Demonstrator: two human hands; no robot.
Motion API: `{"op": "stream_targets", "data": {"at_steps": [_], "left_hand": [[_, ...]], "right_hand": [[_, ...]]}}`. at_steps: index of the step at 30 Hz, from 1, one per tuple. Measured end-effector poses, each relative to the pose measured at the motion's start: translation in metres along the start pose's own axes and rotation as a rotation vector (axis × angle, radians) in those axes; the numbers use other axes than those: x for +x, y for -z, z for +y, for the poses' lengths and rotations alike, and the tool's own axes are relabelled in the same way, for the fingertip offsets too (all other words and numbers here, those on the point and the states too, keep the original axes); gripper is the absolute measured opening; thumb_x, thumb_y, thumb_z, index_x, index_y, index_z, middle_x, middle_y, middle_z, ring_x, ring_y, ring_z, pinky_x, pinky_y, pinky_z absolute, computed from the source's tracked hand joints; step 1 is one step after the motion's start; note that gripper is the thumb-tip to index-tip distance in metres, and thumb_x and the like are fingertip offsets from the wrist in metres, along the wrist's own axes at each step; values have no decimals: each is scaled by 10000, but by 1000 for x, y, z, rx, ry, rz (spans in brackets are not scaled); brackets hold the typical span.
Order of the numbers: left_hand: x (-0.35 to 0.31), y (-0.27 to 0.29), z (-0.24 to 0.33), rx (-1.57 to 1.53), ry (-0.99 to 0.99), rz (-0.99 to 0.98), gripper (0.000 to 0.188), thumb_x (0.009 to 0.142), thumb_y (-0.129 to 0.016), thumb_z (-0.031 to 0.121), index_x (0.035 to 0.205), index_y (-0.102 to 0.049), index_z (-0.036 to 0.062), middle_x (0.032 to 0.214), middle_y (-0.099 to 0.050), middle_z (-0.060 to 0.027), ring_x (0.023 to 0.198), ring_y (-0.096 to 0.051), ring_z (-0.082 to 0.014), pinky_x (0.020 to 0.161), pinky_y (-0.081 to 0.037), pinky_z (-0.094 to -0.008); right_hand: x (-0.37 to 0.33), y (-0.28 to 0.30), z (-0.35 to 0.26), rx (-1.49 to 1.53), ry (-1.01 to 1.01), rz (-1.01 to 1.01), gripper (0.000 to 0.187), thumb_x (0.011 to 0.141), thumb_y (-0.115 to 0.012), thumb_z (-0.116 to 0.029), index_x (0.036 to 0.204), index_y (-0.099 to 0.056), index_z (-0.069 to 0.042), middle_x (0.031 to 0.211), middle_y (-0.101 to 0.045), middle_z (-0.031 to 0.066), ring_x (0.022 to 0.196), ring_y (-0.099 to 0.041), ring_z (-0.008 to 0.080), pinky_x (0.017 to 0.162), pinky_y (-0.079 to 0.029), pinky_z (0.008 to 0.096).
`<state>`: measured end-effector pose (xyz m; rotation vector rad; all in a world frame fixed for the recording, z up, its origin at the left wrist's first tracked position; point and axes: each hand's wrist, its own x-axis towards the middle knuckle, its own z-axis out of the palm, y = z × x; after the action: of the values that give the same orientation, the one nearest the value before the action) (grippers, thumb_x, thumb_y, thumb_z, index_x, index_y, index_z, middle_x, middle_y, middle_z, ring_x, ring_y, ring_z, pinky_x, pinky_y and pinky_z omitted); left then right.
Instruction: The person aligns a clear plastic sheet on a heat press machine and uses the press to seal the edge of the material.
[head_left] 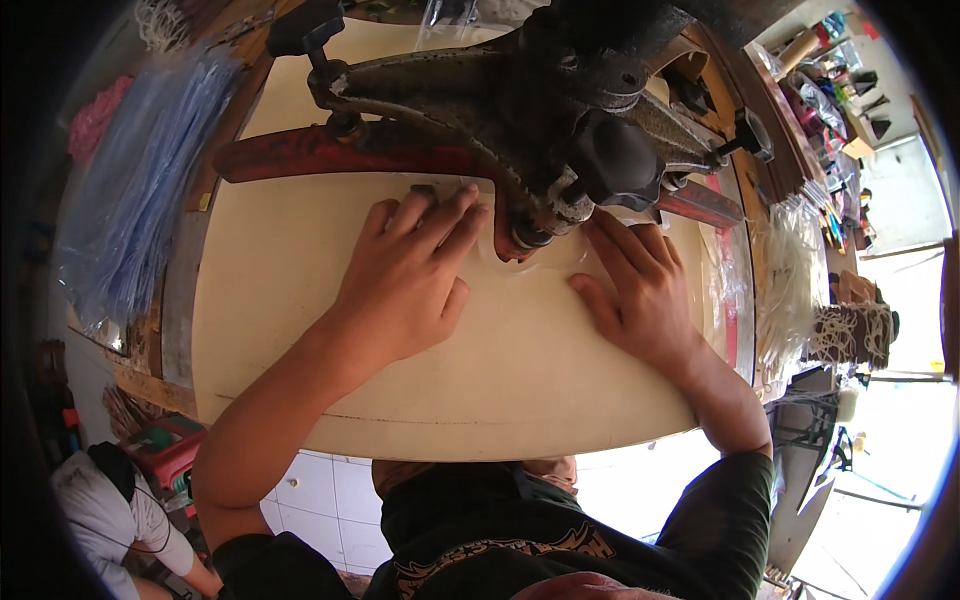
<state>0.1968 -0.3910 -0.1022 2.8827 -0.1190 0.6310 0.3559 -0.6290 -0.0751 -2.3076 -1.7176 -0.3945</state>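
Note:
A heavy dark cast-metal machine head (500,90) with black knobs stands over a cream-coloured work board (500,370). Under its arms runs a red bar (360,150), worn and darkened. My left hand (410,270) rests on the board left of the machine's centre, fingers stretched out with the tips just short of the bar. To the right of centre, my right hand (645,290) lies with fingers extended toward the bar and thumb apart; some fingertips are hidden by a black knob (615,160). Between the hands a thin clear plastic film (520,275) shows faintly on the board.
Blue-tinted plastic sheets (150,190) are heaped at the left, beside a pink bundle (98,120). Clear plastic strips (790,285) hang at the right edge, near a corded brown bundle (855,335). Another person in a light shirt (115,510) bends at the lower left by a red container (165,450).

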Motion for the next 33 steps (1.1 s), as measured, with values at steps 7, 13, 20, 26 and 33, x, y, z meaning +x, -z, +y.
{"op": "stream_targets", "data": {"at_steps": [7, 13, 20, 26, 33], "left_hand": [[1, 1, 0, 5, 2, -16, 574, 779, -621, 115, 1337, -562, -7, 1429, -542, -144, 1134, -514, -306, 953, -409, -451], [0, 1, 0, 9, 2, -30, 577, 781, -620, 116, 1341, -560, -8, 1430, -546, -148, 1140, -513, -308, 954, -410, -450], [1, 1, 1, 0, 7, -27, 560, 775, -624, 114, 1318, -578, -17, 1427, -549, -157, 1149, -512, -304, 944, -410, -445], [1, 1, 1, -36, 2, -15, 507, 775, -610, 102, 1262, -593, -38, 1352, -566, -184, 1166, -512, -336, 984, -401, -469], [2, 3, 2, -50, -4, -13, 485, 779, -599, 98, 1241, -596, -51, 1310, -578, -209, 1179, -512, -358, 1006, -397, -486]], "right_hand": [[0, 1, 0, -13, 4, -4, 560, 874, -733, -303, 1291, -629, 56, 1325, -640, 185, 961, -605, 314, 860, -501, 422], [1, 3, 0, -10, 3, -17, 555, 875, -733, -303, 1285, -631, 56, 1334, -637, 178, 957, -602, 306, 852, -501, 413], [0, 2, 0, -14, 4, -13, 538, 876, -732, -302, 1273, -639, 48, 1340, -635, 166, 960, -603, 304, 850, -500, 414], [0, 3, 0, -11, 2, -19, 537, 867, -734, -296, 1270, -638, 46, 1337, -634, 165, 969, -604, 306, 856, -498, 416], [-1, 2, 1, -14, 5, -18, 539, 870, -733, -301, 1273, -637, 43, 1333, -635, 166, 971, -602, 307, 859, -499, 417]]}}
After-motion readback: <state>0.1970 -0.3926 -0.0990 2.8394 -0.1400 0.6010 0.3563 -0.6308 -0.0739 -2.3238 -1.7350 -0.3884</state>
